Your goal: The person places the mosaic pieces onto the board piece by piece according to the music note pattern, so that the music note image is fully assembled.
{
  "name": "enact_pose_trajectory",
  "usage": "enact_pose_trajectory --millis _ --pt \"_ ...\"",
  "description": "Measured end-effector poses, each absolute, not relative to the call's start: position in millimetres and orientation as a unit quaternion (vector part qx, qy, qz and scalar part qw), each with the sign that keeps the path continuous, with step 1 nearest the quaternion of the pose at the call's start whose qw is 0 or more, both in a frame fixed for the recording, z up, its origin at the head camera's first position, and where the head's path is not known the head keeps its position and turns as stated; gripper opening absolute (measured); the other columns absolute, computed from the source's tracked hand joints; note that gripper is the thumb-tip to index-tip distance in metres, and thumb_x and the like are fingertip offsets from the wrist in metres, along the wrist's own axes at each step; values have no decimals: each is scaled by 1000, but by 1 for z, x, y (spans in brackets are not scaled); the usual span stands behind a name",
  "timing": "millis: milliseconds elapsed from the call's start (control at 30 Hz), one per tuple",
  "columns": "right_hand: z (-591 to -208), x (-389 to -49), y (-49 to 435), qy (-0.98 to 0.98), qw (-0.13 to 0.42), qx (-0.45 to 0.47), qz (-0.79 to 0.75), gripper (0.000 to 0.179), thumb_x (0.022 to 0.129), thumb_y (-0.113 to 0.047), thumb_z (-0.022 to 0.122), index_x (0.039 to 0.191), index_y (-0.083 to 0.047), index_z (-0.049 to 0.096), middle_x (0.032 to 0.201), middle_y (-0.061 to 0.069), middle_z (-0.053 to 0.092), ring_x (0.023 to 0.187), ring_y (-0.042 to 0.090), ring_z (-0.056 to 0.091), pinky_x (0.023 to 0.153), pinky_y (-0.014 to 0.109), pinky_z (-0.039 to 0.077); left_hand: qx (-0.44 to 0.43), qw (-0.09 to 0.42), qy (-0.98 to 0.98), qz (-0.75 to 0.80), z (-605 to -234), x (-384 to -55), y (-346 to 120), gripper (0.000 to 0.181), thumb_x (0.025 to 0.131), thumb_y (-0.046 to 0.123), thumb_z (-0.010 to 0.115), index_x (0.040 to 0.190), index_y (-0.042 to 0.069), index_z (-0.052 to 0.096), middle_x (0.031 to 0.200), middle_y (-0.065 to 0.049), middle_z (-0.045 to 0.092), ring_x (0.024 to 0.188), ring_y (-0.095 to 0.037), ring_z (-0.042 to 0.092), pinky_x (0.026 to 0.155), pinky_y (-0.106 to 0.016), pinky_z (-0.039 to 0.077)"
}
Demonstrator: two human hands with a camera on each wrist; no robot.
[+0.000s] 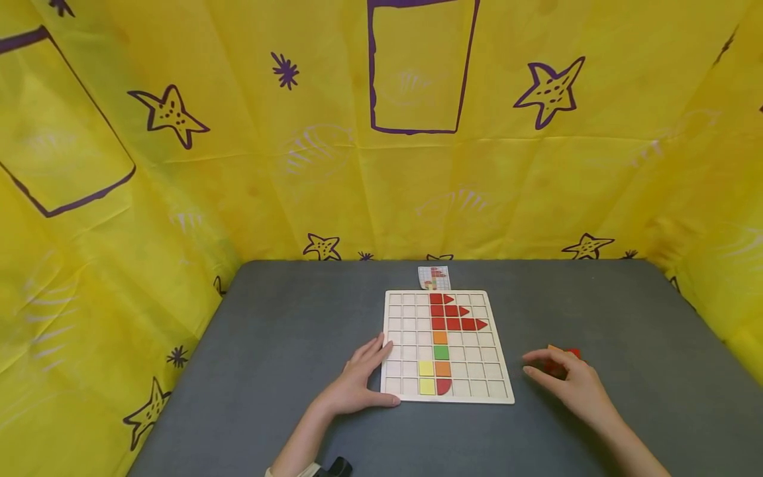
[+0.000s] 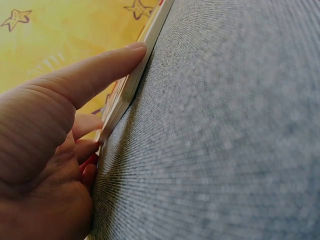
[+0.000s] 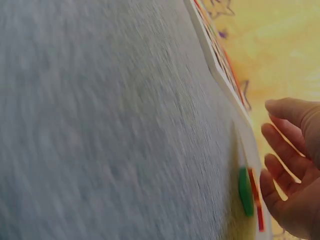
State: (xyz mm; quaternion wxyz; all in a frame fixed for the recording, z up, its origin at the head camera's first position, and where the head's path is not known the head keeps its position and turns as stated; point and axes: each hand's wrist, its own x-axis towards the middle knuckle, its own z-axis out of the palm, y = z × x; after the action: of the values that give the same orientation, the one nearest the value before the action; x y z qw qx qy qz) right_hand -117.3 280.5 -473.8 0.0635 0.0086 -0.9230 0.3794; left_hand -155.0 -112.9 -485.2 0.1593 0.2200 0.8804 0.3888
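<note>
A pale grid board (image 1: 405, 318) lies on the table with coloured pieces in its cells. Red squares (image 1: 438, 324) and red pointed pieces (image 1: 481, 324) fill parts of its top rows. Below them are orange squares (image 1: 440, 338), a green square (image 1: 441, 352), yellow squares (image 1: 426, 385) and a rounded red piece (image 1: 444, 386). My left hand (image 1: 353, 384) touches the board's left side and lower left corner, fingers spread. My right hand (image 1: 569, 381), fingers loosely bent and thumb apart, is over or beside loose red and orange pieces (image 1: 573, 352), partly hiding them. A green piece (image 3: 245, 192) shows below it in the right wrist view.
A small printed card (image 1: 434, 277) with a coloured grid pattern lies against the board's far edge. The grey table (image 1: 286, 318) is backed by a yellow cloth (image 1: 250, 199) with purple drawings. A dark object (image 1: 340, 467) is at my left wrist.
</note>
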Motion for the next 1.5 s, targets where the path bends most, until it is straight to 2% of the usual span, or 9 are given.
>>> enact_pose_trajectory --millis 200,400,467,533,667,867,1033,1200,1500 --pt "-475 -120 302 -932 99 5 347 18 81 -33 75 97 -24 72 110 6 70 88 -14 48 72 19 39 223 157 882 385 -486 -155 -113 97 73 44 78 151 16 27 160 -4 12 146 -30 9 107 -64 16" --pt "-477 -122 317 -946 123 -8 301 22 81 -32 75 97 -16 72 102 9 72 89 20 55 76 45 39 223 160 881 386 -486 -156 -112 97 73 45 78 151 16 27 161 -4 11 146 -30 8 106 -65 15" --pt "-478 -123 322 -946 126 -4 297 21 82 -28 74 97 -14 72 96 9 72 87 25 54 75 51 38 221 162 881 385 -486 -156 -112 97 73 46 78 151 17 27 161 -4 11 146 -30 8 107 -64 15" --pt "-479 -124 326 -947 127 7 296 18 82 -25 74 97 -15 72 92 7 72 86 19 58 74 53 40 219 163 882 384 -486 -156 -113 97 73 46 78 151 17 27 161 -3 11 146 -30 8 107 -64 15" --pt "-481 -127 331 -946 140 39 290 18 78 -20 78 95 -18 73 88 3 72 79 -1 57 73 45 44 218 163 882 384 -486 -156 -113 97 73 46 78 151 17 27 161 -3 11 146 -30 8 107 -64 15" --pt "-485 -135 334 -942 149 74 291 20 76 -17 80 95 -19 74 88 -1 73 76 -5 60 69 14 42 220 161 882 385 -486 -155 -113 97 73 45 78 151 16 27 160 -4 12 146 -30 9 106 -65 15" --pt "-483 -135 332 -946 149 51 284 18 77 -22 79 94 -19 74 85 -2 72 72 -5 57 65 25 43 219 161 881 387 -485 -155 -113 97 73 44 78 151 16 27 160 -3 11 146 -30 9 106 -64 16" --pt "-478 -132 320 -951 122 8 283 25 80 -33 76 100 -19 72 87 0 69 76 6 55 67 35 42 218 162 881 388 -485 -155 -112 97 73 45 78 151 16 27 161 -3 11 146 -30 9 106 -64 16" --pt "-471 -134 275 -927 75 -2 367 34 79 -40 75 108 -25 68 98 0 68 74 1 56 64 22 45 219 161 883 383 -486 -156 -112 98 73 46 78 151 16 27 161 -3 11 146 -30 9 107 -64 16"
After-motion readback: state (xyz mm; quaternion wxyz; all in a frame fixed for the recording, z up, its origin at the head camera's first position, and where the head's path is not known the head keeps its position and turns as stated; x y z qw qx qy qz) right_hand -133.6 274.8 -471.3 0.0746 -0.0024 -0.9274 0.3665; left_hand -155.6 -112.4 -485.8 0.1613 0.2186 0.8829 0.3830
